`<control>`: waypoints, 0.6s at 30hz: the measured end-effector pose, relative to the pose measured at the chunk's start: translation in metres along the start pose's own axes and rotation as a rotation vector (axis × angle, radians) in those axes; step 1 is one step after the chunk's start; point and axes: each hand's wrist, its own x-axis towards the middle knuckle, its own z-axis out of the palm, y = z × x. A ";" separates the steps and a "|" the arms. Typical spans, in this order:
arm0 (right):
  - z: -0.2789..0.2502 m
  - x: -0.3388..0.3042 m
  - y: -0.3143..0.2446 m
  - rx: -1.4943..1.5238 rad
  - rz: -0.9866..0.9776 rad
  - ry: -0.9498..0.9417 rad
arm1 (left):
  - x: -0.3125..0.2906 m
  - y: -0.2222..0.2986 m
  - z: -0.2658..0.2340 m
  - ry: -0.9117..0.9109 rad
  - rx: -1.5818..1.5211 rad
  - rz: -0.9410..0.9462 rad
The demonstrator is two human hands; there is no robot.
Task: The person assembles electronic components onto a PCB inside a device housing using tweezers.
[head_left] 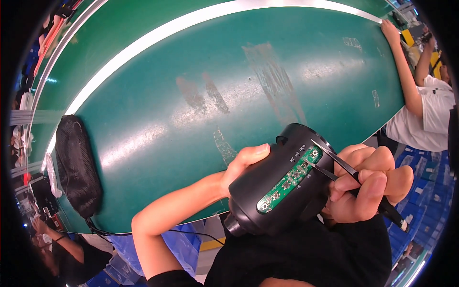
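Observation:
A black cylindrical device housing (253, 179) is held tilted in front of my body, its narrower end toward the lower left. My left hand (244, 162) grips it from the left side, the thumb lying along its top. Set in a long slot of the housing is a green circuit board (289, 182) with several small button switches. My right hand (366, 184) pinches a pair of black tweezers (346, 167). The tweezer tips are spread apart over the upper end of the board; whether they touch it I cannot tell.
On the green table (158, 134), a black mesh pouch (79, 167) with a cord lies at the left. Clear tape strips and scuffs mark the surface. At the right a person in a white shirt (423, 119) rests a hand on the table edge. Blue bins (420, 191) stand below.

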 end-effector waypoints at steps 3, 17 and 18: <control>0.003 0.000 -0.002 -0.025 0.040 0.017 | -0.001 -0.001 -0.003 -0.025 0.032 0.038; 0.007 0.004 0.001 -0.091 0.058 -0.001 | -0.002 0.003 0.002 0.055 0.082 -0.027; 0.005 0.004 0.000 -0.176 0.055 -0.022 | -0.001 0.003 0.003 0.051 0.085 -0.030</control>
